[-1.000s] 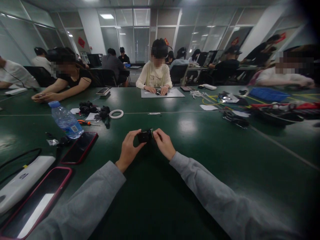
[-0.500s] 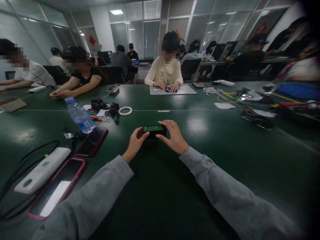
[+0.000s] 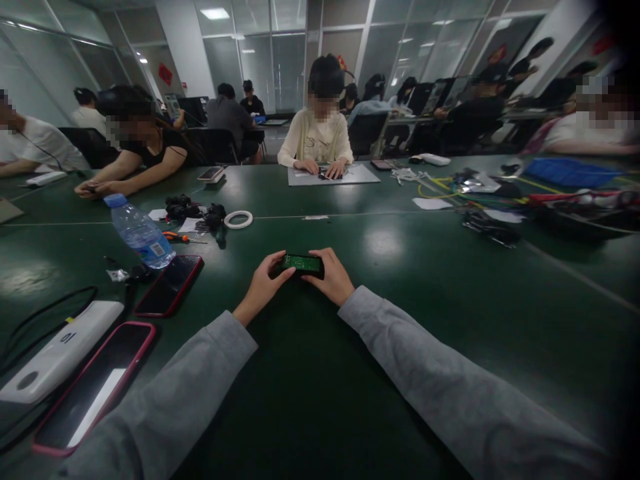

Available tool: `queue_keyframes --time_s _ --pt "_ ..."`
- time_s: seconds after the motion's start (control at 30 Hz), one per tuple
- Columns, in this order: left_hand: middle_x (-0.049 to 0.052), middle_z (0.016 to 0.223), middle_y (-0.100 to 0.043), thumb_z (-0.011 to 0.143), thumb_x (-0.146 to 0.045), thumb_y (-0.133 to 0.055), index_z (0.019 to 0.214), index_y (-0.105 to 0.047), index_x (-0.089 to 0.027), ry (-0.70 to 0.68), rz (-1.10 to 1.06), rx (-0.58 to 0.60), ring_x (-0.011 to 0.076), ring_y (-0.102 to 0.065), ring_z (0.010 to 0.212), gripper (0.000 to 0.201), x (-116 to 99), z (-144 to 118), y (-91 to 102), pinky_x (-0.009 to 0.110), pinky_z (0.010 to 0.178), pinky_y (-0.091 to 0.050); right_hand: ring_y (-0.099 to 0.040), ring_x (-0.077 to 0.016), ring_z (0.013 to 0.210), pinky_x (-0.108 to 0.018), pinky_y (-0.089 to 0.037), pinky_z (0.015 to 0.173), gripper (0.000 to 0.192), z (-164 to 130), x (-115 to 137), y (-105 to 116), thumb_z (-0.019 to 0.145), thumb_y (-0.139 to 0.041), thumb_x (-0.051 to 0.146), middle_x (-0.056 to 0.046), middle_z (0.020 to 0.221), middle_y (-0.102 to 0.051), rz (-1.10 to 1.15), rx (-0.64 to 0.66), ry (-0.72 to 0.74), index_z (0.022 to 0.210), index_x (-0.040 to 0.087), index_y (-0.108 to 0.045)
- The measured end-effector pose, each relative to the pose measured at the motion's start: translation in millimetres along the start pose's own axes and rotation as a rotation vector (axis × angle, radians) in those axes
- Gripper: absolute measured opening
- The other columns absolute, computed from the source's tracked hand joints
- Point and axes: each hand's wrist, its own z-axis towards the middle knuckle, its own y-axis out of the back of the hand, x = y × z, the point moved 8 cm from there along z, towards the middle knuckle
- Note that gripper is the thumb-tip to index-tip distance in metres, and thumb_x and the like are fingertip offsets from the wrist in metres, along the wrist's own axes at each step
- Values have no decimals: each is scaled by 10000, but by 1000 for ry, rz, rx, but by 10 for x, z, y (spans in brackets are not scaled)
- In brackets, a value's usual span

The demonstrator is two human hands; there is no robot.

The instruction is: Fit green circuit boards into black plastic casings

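- At the far left edge of the green worktop [image 3: 320,400], a white power bank [image 3: 55,353] lies beside a phone in a pink case [image 3: 93,387], with a black cable [image 3: 45,310] looping behind them.
- Further in, a second phone with a red rim [image 3: 169,285] lies flat, and a plastic water bottle [image 3: 137,230] leans just behind it. Beyond that are a small orange-handled tool [image 3: 173,237], a heap of black parts [image 3: 193,212] and a white tape ring [image 3: 239,219].
- The left hand [image 3: 263,287] comes in from a grey sleeve; its grip is narrow, thumb and fingertips pinching the left end of the small black module [image 3: 301,265].
- The module is at the middle of the worktop, straight ahead of the person and between both hands. A green circuit board faces up on its top. Its long axis runs left to right, so each hand takes one short end. Whether it rests on the worktop or is held just above it cannot be told.
- The right hand [image 3: 330,277] closes on the module's right end, fingers curled over the far edge. Both hands are equally near.
- Across the worktop, a seated person [image 3: 320,133] works over a grey mat [image 3: 333,175]; to the right lie yellow wires [image 3: 440,190] and a blue tray [image 3: 570,172].
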Motion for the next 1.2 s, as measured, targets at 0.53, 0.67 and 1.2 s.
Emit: queue_keyframes --time_s 0.53,0.67,1.2 --pt "115 1252 -566 800 -415 -644 1233 -519 -190 52 104 -208 199 -599 1001 504 172 7 204 364 861 -499 -468 -276 1145 -458 -449 961 591 -98 181 -119 698 -576 73 -133 1220 -453 -99 79 185 1250 166 -387" --pt "106 1197 -610 804 -410 -641 1226 -554 -186 42 103 -134 220 -595 1049 486 144 19 147 379 901 -486 -425 -292 1191 -488 -433 983 618 -117 299 -103 685 -572 28 -126 1273 -412 -157 102 238 1251 197 -394" --pt "89 1268 -550 748 -346 -708 1266 -510 -225 -66 190 55 229 -531 1154 567 48 -4 15 416 996 -423 -540 -241 1032 -447 -471 922 441 -70 24 -157 820 -598 314 -104 1123 -519 181 103 28 1205 186 -424"
